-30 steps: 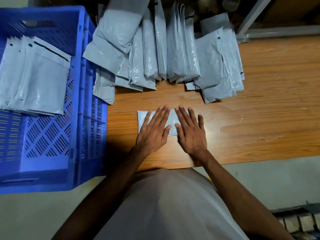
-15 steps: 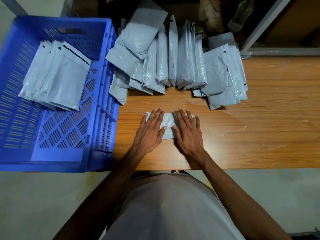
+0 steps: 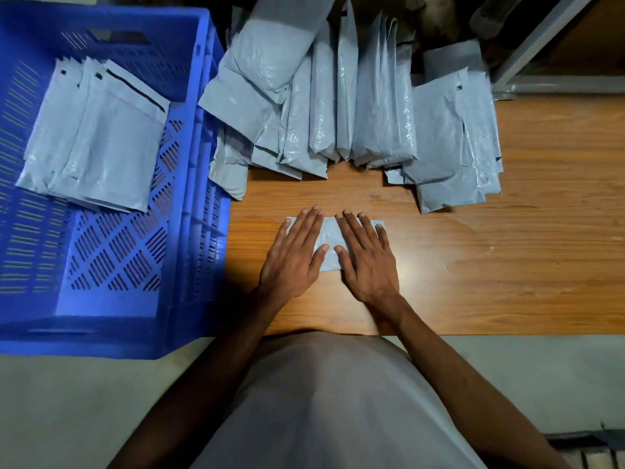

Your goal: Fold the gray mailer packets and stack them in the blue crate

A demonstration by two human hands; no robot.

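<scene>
Both hands, left (image 3: 291, 258) and right (image 3: 367, 262), lie flat with fingers spread, gripping nothing, pressing a folded packet (image 3: 327, 237) on the tabletop (image 3: 490, 258) beside the crate (image 3: 189, 184), which holds stacked packets (image 3: 98, 137).

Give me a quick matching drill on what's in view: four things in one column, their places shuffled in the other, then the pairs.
Things
1. folded packet
2. stacked packets
3. unfolded packets
4. blue crate

Places
A. at the table's left edge
B. inside the crate
C. flat under both hands
D. piled at the far side of the table

The left hand and right hand lie palm down.

Pairs: 1-C, 2-B, 3-D, 4-A
</scene>
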